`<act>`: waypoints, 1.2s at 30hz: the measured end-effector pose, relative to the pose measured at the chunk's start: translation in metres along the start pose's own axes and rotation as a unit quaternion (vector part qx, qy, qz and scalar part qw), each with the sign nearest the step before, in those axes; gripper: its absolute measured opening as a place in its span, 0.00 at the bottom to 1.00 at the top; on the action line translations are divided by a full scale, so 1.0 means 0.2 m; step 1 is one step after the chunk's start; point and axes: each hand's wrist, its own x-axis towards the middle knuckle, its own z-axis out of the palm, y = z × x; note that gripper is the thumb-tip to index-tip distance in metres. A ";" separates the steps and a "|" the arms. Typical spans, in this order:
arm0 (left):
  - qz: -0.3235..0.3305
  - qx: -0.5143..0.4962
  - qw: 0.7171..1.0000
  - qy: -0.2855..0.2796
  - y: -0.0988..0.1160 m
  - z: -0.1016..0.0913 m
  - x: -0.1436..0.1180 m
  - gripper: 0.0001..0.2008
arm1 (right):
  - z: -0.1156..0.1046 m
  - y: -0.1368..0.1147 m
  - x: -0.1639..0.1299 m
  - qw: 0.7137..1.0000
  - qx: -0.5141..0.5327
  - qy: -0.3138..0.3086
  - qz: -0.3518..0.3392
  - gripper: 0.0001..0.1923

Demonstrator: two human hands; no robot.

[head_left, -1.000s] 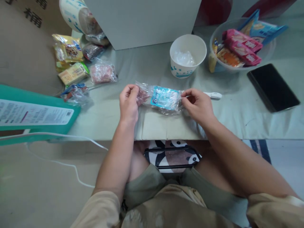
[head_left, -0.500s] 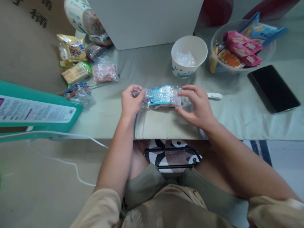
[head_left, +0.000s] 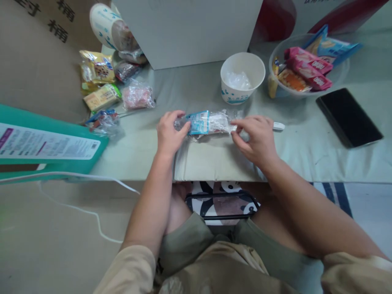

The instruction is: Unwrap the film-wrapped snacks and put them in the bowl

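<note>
A clear plastic snack packet (head_left: 218,124) with a light-blue label lies crosswise near the table's front edge. My left hand (head_left: 172,132) grips its left end, thumb pressed close to the label. At the other end, the thumb and index finger of my right hand (head_left: 256,136) pinch the clear wrapper. What is inside the packet is hard to make out. A slim white handle (head_left: 278,126) sticks out beyond my right hand, which hides its other part. Behind the packet stands a white paper cup (head_left: 234,96) with blue print and crumpled clear plastic inside.
To the right are a clear bowl (head_left: 343,77) of snack packs and a black phone (head_left: 349,116). Wrapped snacks (head_left: 102,98) and a tipped paper cup (head_left: 102,24) lie left, near a green container (head_left: 76,159). A white box (head_left: 190,32) stands behind.
The blue label has shifted left toward my left hand, baring a whitish part of the packet. My right hand's fingers have closed from a loose spread into a pinch on the right end.
</note>
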 end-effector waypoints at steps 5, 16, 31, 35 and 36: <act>0.082 0.021 0.996 0.031 0.06 -0.05 -0.06 0.05 | -0.05 -0.03 -0.02 0.996 -0.015 0.027 -0.085 0.07; 0.148 0.058 0.980 -0.121 0.16 -0.12 -0.23 0.07 | 0.00 -0.06 -0.06 0.972 0.036 -0.207 -0.104 0.15; -0.171 0.017 0.981 -0.091 0.03 -0.09 -0.05 0.14 | 0.20 -0.12 0.11 0.987 -0.060 -0.104 -0.106 0.31; -0.205 -0.211 0.945 -0.144 0.15 -0.08 -0.08 0.06 | 0.21 -0.13 0.11 0.980 -0.080 -0.148 -0.110 0.35; -0.229 -0.283 0.921 -0.135 0.18 -0.08 -0.08 0.07 | 0.22 -0.12 0.11 0.978 -0.080 -0.154 -0.115 0.34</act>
